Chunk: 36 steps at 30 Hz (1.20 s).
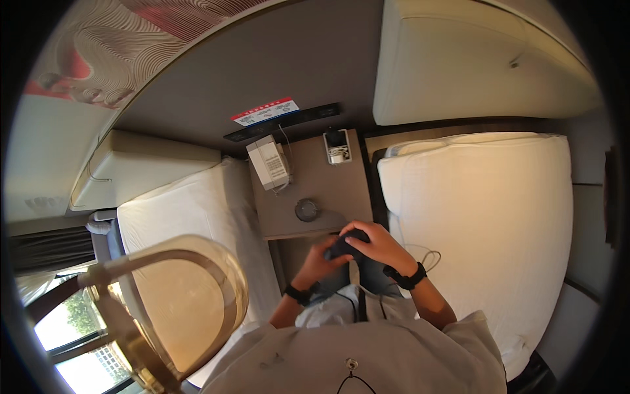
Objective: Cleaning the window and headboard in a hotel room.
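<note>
Both hands hold a small dark object (340,247) in front of my lap, just off the front edge of the wooden bedside table (315,182). My left hand (316,263) grips its left side, with the fingers slightly blurred. Over its top and right side curl the fingers of my right hand (376,241). The object is rounded and partly covered by the fingers; its exact kind is unclear. Near the table's front edge, close to both hands, stands a round, dark glass ashtray (306,210).
A corded telephone (270,165) sits at the table's back left, and a small white box (350,147) holding coiled cable at the back right. Beds with white sheets flank the table, left (172,212) and right (482,207). A brass-coloured lamp frame (231,276) juts in at left.
</note>
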### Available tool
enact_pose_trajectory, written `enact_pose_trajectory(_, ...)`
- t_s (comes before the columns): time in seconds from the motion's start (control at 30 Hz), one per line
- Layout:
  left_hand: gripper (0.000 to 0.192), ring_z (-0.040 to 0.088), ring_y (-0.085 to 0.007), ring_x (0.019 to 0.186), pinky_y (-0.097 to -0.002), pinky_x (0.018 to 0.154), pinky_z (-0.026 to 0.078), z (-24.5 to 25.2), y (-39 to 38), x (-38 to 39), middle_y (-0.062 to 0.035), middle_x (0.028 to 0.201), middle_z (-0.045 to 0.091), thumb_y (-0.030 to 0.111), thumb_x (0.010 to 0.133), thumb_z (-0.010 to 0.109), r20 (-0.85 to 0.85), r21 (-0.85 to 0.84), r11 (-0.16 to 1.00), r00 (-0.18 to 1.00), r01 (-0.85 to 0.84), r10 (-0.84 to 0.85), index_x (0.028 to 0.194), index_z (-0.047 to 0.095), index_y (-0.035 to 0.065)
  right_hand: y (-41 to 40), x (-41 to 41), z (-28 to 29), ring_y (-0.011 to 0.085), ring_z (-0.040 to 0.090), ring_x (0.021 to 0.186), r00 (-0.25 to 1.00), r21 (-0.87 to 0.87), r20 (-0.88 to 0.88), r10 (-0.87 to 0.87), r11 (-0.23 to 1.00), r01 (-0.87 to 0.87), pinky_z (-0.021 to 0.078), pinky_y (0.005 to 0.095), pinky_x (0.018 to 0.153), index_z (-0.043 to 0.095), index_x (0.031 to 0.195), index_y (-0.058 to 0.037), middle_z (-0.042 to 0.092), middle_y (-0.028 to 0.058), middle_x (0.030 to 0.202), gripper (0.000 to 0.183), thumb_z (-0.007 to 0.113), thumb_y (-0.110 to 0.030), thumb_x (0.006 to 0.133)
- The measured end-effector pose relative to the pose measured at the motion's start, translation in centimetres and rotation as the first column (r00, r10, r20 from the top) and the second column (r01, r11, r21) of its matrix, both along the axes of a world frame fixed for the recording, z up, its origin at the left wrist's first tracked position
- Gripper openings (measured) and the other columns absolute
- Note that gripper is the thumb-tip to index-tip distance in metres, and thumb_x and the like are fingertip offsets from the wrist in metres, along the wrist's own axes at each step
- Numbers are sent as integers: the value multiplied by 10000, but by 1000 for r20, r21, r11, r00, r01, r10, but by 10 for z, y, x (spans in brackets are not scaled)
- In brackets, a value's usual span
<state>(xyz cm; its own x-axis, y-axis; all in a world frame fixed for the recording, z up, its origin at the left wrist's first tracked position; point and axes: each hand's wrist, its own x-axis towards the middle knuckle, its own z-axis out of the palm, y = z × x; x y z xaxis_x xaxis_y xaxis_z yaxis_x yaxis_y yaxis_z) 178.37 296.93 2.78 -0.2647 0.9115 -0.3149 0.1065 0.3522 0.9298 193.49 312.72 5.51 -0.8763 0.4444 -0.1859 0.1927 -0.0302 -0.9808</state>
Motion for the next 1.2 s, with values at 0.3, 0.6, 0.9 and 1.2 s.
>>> enact_pose_trajectory(0.3, 227, 631, -273, 631, -352, 606, 486, 63, 42, 6, -179, 718, 622, 154, 793, 751, -313, 82, 994, 949, 68, -39, 932, 647, 8, 6, 35, 31, 178, 669, 829, 988, 27, -69, -139, 990, 142, 523, 296, 770, 631, 1130, -16, 685, 121, 972, 215, 611, -73, 923)
enact_pose_trajectory(0.6, 248, 674, -391, 776, -396, 679, 521, 81, 50, 7, -230, 830, 664, 143, 817, 729, -421, 209, 970, 883, -126, 206, 984, 625, -7, 9, 57, 41, 203, 589, 1085, 974, 204, -32, -222, 953, 224, 498, 324, 892, 455, 1401, -68, 609, 123, 1210, 497, 578, -51, 920)
enact_pose_trajectory(0.9, 191, 551, -56, 799, -244, 678, 459, 109, -27, -14, -2, 850, 616, 78, 854, 746, -137, 225, 967, 979, -119, 152, 945, 587, 24, -3, 7, 47, 258, 507, 1285, 972, 43, -6, 234, 971, -234, 440, 379, 1032, 456, 1425, -53, 569, 161, 1338, 640, 748, -177, 869)
enact_pose_trajectory(1.2, 577, 634, -171, 1017, -272, 839, 531, 139, -180, -74, -108, 1112, 640, -90, 858, 665, 518, 316, 612, 672, -725, 529, 1340, 396, 77, -139, -123, 90, 104, 607, 1052, 908, -261, -276, 314, 885, -385, 504, 263, 904, 509, 1312, -1, 637, 48, 1183, 397, 645, -147, 969)
